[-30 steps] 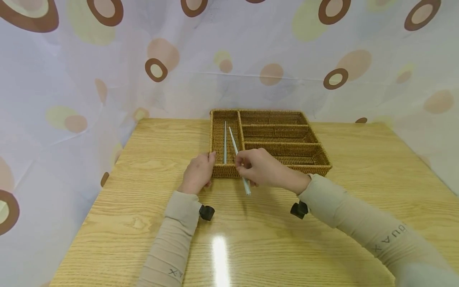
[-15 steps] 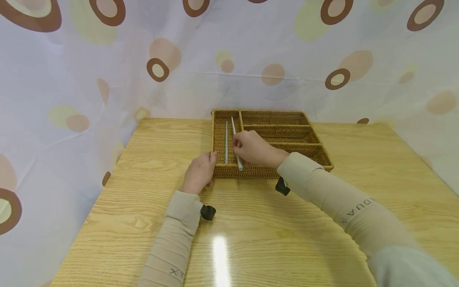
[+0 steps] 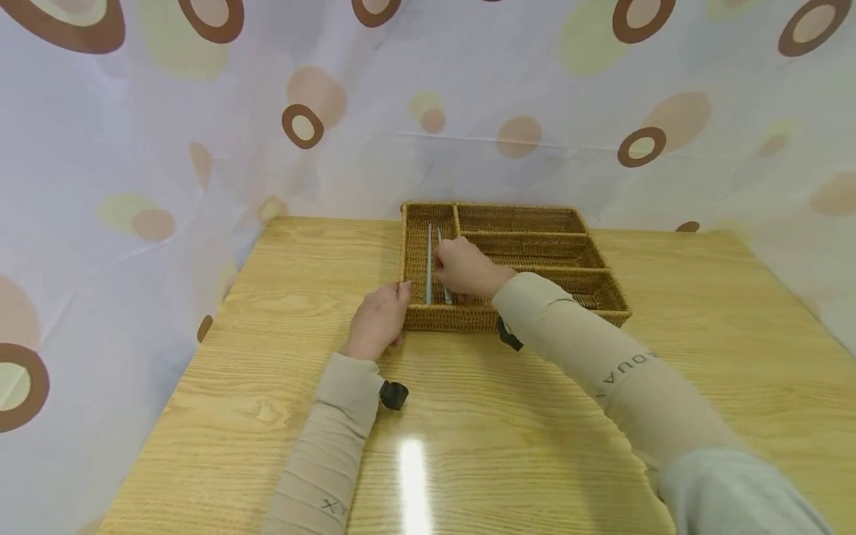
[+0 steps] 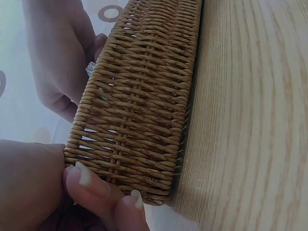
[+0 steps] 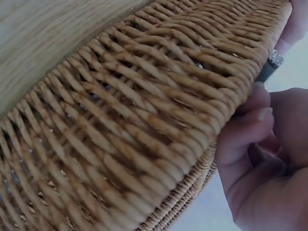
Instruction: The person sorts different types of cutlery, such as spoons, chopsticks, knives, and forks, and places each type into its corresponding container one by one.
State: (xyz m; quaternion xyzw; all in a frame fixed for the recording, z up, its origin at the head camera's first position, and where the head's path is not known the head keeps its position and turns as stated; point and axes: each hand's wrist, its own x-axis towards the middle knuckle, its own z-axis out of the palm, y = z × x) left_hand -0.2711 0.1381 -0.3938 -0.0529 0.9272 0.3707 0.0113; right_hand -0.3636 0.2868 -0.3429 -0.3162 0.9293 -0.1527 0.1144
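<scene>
A woven wicker tray with several compartments stands on the table. My left hand grips its near left corner, and in the left wrist view fingertips curl against the wicker wall. One slim pale grey-blue chopstick lies lengthwise in the left compartment. My right hand reaches into that same compartment and pinches a second chopstick, its thick end towards me and its thin end partly hidden by the hand. In the right wrist view this chopstick's silvery end shows just past the tray's rim.
Three crosswise compartments fill the right of the tray, partly covered by my right arm. Behind the table hangs a white cloth with brown and yellow circles. Black wrist cameras sit under both sleeves.
My right hand has moved forward and down into the left compartment, bringing its chopstick from across the tray's front rim to beside the other one. The left hand keeps its place on the corner.
</scene>
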